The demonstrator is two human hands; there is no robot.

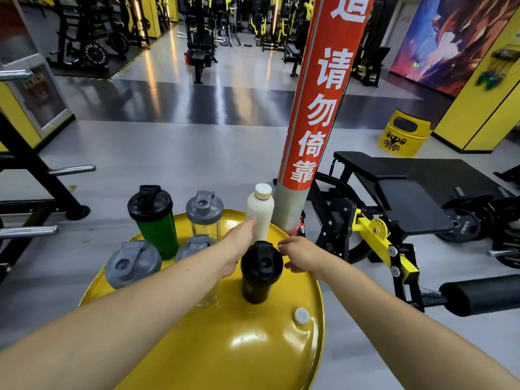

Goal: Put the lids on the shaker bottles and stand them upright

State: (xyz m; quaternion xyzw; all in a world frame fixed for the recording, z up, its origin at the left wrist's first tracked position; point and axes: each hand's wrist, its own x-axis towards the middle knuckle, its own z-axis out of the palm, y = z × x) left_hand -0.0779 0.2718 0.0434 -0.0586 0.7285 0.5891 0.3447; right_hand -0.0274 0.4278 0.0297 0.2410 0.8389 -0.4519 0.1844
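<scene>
Several shaker bottles stand upright with lids on atop a yellow drum top (253,347). At the back are a green bottle with a black lid (154,220), a clear bottle with a grey lid (204,212) and a cream bottle with a white cap (260,209). Nearer stand a grey-lidded bottle (132,263), a second grey-lidded clear bottle (194,244) partly hidden by my left forearm, and a black shaker (261,274). My left hand (240,246) lies left of the black shaker, fingertips against the cream bottle, holding nothing. My right hand (301,254) hovers right of the black lid, fingers apart.
A pole with a red wrap (318,108) rises just behind the drum. A black and yellow weight bench (394,198) stands to the right, a rack with steel pegs (33,192) to the left. A small white plug (302,316) sits in the drum top.
</scene>
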